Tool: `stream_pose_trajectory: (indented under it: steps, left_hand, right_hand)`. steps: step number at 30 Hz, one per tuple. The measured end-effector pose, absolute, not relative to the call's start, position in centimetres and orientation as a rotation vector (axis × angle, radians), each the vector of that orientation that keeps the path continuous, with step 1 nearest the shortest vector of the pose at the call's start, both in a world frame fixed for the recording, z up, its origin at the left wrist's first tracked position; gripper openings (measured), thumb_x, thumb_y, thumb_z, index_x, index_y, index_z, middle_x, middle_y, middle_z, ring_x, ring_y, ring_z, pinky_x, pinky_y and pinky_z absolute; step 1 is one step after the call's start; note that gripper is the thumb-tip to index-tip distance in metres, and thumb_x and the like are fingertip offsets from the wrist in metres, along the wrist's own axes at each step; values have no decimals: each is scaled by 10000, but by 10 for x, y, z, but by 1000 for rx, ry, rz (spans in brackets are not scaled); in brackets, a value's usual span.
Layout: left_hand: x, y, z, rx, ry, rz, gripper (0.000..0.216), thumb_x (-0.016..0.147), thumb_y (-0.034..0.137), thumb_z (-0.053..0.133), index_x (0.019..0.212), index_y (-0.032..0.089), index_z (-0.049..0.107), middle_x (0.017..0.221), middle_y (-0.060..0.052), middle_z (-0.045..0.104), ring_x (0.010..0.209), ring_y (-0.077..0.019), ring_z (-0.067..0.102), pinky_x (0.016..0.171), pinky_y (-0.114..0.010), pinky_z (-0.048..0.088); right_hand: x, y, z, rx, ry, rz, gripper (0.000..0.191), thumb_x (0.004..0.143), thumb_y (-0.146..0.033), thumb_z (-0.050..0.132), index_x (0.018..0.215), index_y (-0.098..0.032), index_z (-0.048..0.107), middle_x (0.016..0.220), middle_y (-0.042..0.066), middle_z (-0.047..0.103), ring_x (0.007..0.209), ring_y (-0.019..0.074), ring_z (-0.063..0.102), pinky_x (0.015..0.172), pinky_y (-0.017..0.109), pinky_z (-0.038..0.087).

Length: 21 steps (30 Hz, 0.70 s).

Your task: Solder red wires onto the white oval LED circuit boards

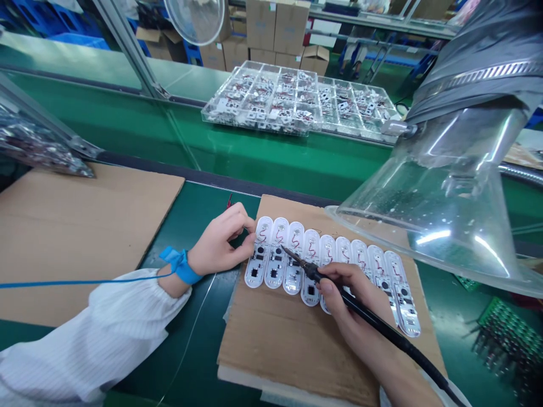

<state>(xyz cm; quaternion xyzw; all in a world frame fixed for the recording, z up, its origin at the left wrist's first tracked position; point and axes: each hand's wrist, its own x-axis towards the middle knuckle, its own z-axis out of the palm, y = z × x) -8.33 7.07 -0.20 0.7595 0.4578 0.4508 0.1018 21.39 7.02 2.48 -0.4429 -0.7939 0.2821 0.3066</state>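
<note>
My right hand (360, 299) grips a black soldering iron (311, 270) like a pen. Its tip is over the second and third white oval casings from the left. Several of these casings (293, 257), fitted with circuit boards and thin red wires, lie side by side on a cardboard sheet (292, 345). At the left end of the row, my left hand (229, 237) is closed in a pinch, with a blue wrist strap (182, 265) around its wrist. A thin strand of solder wire (192, 333) runs up from the table beneath this hand. My right hand and the iron hide parts of the middle casings.
A clear fume hood (428, 198) hangs low at the right. Green circuit boards (509, 333) lie beside the cardboard. Clear compartment trays (263, 99) of small parts stand at the back. Another cardboard sheet (85, 226) covers the left side, near a bag of parts (38, 141).
</note>
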Motion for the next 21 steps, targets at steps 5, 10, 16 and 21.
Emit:
stream_pose_trajectory:
  steps: [5, 10, 16, 21]
  left_hand:
    - [-84, 70, -2, 2237, 1386, 1366, 162, 924, 62, 592, 897, 215, 545, 773, 35, 416, 662, -126, 415, 574, -275, 345]
    - [-84, 71, -2, 2237, 1390, 1373, 179, 900, 51, 582, 877, 220, 527, 757, 34, 416, 663, -135, 419, 573, -281, 346]
    - [-84, 72, -2, 2248, 1400, 1356, 167, 904, 62, 576, 879, 220, 530, 762, 33, 429, 658, -135, 430, 574, -282, 361]
    - [-85, 72, -3, 2242, 1386, 1342, 174, 907, 50, 584, 893, 216, 535, 780, 35, 425, 663, -125, 427, 570, -272, 342]
  right_hand:
    - [218, 69, 22, -1170, -2008, 762, 139, 1052, -385, 621, 1062, -260, 682, 861, 19, 778, 733, 191, 777, 605, 270, 587]
    - [210, 67, 21, -1222, -1984, 848, 165, 1054, -413, 624, 1081, -260, 681, 842, 18, 769, 723, 189, 770, 597, 271, 581]
    - [202, 70, 25, -1211, -2037, 798, 157, 1040, -402, 623, 1036, -261, 693, 832, 6, 772, 688, 174, 739, 621, 273, 590]
    - [203, 71, 24, -1226, -2081, 819, 166, 1050, -413, 618, 1044, -261, 683, 850, 7, 774, 695, 174, 735, 650, 279, 592]
